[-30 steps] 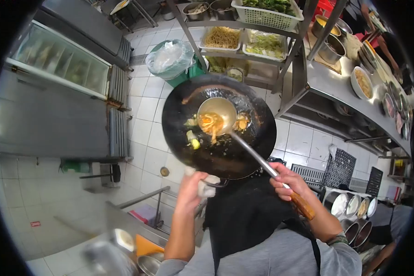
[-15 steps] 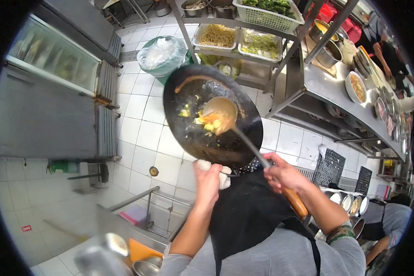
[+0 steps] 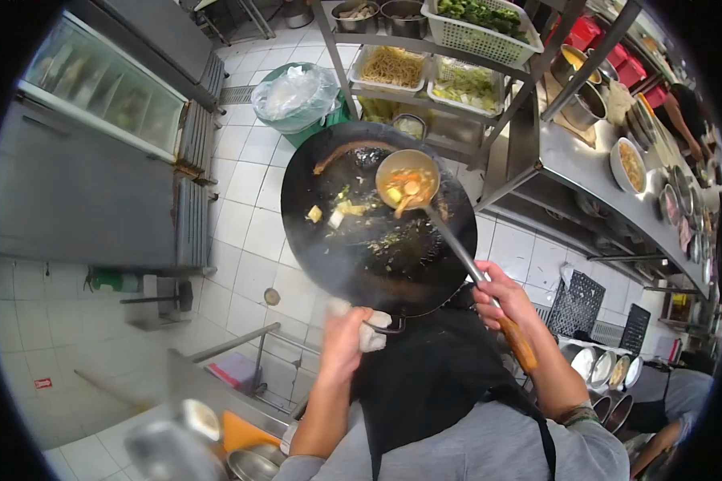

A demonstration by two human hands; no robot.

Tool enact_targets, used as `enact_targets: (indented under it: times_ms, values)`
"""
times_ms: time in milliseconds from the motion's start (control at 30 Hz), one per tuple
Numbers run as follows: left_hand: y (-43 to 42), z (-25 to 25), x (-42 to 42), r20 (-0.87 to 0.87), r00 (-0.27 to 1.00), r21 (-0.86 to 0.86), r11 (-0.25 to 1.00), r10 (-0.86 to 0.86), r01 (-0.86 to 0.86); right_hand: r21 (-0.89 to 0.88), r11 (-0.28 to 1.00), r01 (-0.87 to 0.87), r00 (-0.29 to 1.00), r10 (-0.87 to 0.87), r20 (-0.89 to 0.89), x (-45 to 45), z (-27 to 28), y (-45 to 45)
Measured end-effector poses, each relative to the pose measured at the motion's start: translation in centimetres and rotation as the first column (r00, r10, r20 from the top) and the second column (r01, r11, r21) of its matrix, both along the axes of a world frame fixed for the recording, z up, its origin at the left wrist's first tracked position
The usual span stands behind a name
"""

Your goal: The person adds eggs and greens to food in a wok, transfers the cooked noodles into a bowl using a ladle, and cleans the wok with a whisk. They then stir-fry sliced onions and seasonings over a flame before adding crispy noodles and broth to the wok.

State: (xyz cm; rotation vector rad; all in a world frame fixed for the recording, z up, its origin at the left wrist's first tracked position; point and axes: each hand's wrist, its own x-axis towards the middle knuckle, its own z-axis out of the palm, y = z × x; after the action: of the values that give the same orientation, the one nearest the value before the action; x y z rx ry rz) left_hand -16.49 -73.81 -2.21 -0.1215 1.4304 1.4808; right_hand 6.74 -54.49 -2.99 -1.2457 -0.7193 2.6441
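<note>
Ladle (image 3: 457, 245) has shifted since half a second ago, from near the middle of the wok (image 3: 306, 244) to its 1 o'clock side, bowl carrying orange and yellow food (image 3: 409, 189). Loose scraps (image 3: 337, 216) lie inside the wok, toward 10 o'clock. Right grip (image 3: 501, 298) off the rim at 4 o'clock, fingers curled round the steel shaft where it meets the wooden handle (image 3: 519, 346); forearm rises from 5 o'clock, angled toward 11. Left grip (image 3: 346, 341) between 6 and 7 o'clock, closed on a white cloth (image 3: 373, 337) at the wok's loop handle (image 3: 399, 327) (how far the cloth wraps it, cannot tell); forearm slants up toward 1 o'clock. Bagged green bin (image 3: 293, 123) beyond the rim at 11.
</note>
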Motion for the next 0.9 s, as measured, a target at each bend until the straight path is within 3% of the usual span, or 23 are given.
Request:
enact_targets:
  times_ms: [100,167,267,333,400,500,600,667,733,800,900]
  values:
    - [1.4,0.5,1.4,-0.170,0.985,-0.001,1.000,-0.003,0.003,0.315,0.934,-0.169,0.957,0.080,0.278,-2.3,0.1,0.8]
    - [2.4,-1.4,1.6,-0.252,0.968,0.010,1.000,-0.017,0.020,0.433,0.841,-0.325,0.907,0.148,0.394,-2.9,-1.8,0.9]
    - [4.7,-2.4,2.1,-0.334,0.942,-0.064,0.998,0.001,-0.024,0.239,0.940,-0.243,0.955,0.188,0.231,-4.0,-1.3,-1.3]
    - [5.9,-5.0,2.1,-0.360,0.933,-0.101,0.994,0.010,-0.049,-0.044,0.986,-0.158,0.987,0.159,0.018,-4.1,-0.1,-2.3]
    - [6.4,-6.6,1.2,-0.364,0.931,-0.160,0.986,-0.014,-0.048,-0.287,0.950,-0.121,0.975,0.060,-0.214,-3.3,0.3,-3.0]
    - [6.1,-8.3,-0.9,-0.312,0.949,-0.169,0.986,-0.037,-0.017,-0.395,0.906,-0.150,0.907,-0.033,-0.421,-1.3,-1.2,-2.6]
    - [4.5,-4.3,-1.9,-0.206,0.975,0.053,0.994,-0.086,0.098,-0.316,0.939,-0.134,0.891,-0.025,-0.452,0.9,-1.0,-2.2]
    - [4.3,0.7,-0.9,-0.059,0.987,0.071,0.985,-0.151,0.155,-0.307,0.945,-0.114,0.893,-0.038,-0.449,2.8,-0.8,-1.4]
    - [3.2,0.4,0.9,-0.090,0.985,0.002,0.989,-0.147,0.148,-0.246,0.969,-0.026,0.920,-0.073,-0.385,5.5,0.9,-0.5]
    - [4.2,3.3,3.5,0.045,0.980,-0.078,0.978,-0.192,0.195,-0.193,0.977,0.089,0.929,-0.151,-0.337,9.0,2.8,0.1]
    - [6.3,2.2,6.1,0.129,0.961,-0.025,0.968,-0.246,0.251,-0.098,0.942,0.322,0.902,-0.336,-0.269,15.2,5.7,1.1]
